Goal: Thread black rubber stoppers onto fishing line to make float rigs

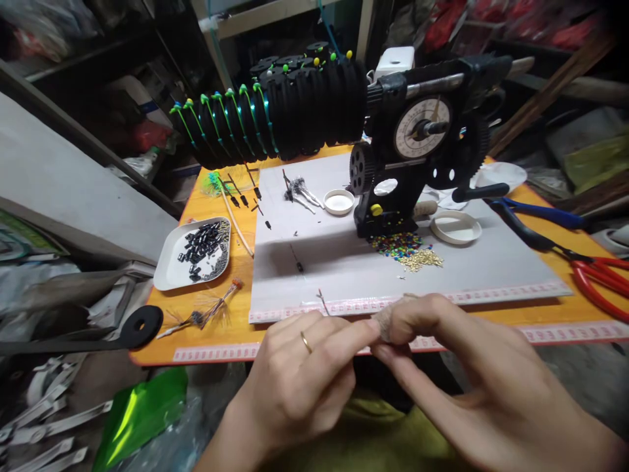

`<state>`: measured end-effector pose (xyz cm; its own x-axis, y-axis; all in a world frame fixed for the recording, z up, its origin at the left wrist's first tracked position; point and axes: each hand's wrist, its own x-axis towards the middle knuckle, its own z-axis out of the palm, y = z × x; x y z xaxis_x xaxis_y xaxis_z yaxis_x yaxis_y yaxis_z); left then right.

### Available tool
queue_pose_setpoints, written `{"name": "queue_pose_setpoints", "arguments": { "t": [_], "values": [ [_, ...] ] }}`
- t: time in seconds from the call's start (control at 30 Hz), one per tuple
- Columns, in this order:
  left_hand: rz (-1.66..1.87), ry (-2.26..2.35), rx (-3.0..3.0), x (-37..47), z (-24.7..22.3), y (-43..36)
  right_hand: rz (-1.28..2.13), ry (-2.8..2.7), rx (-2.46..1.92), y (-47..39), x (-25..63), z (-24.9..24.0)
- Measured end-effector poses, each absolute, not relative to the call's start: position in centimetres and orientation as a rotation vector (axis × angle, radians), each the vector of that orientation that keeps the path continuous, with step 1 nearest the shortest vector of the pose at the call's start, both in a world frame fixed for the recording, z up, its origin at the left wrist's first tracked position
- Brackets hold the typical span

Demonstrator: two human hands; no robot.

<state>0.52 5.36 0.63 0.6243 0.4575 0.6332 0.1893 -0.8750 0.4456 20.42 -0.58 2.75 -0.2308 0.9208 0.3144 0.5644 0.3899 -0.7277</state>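
My left hand [304, 373], with a ring on one finger, is closed just beyond the near edge of the table. Its fingertips meet those of my right hand [472, 380], which makes a pinch. A beige wrap [384, 324] covers a fingertip of the right hand. Whatever lies between the fingertips is hidden or too small to make out. Just above the left knuckles shows a thin dark wire-like piece [322, 300] with a forked tip; I cannot tell if it lies on the board or is held.
A white board [304, 288] bears a black hand-cranked machine [393, 190] with a dial, a row of black spools [314, 115], coloured beads [398, 245], small gold pieces [422, 260] and shallow lids [456, 227]. A white tray [164, 265] stands left, pliers [580, 259] right.
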Motion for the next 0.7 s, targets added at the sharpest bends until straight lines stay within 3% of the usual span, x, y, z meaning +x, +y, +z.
{"name": "queue_pose_setpoints", "arguments": {
  "t": [0.4, 0.7],
  "values": [
    [1.149, 0.599, 2.657, -0.2, 0.7, 5.7, 0.846, -1.778, -1.307, 1.0, 19.8, 3.1],
    [1.074, 0.793, 2.158, 0.0, 1.1, 4.6, 1.037, -1.372, -1.104, 0.8, 18.2, 2.0]
  ]
}}
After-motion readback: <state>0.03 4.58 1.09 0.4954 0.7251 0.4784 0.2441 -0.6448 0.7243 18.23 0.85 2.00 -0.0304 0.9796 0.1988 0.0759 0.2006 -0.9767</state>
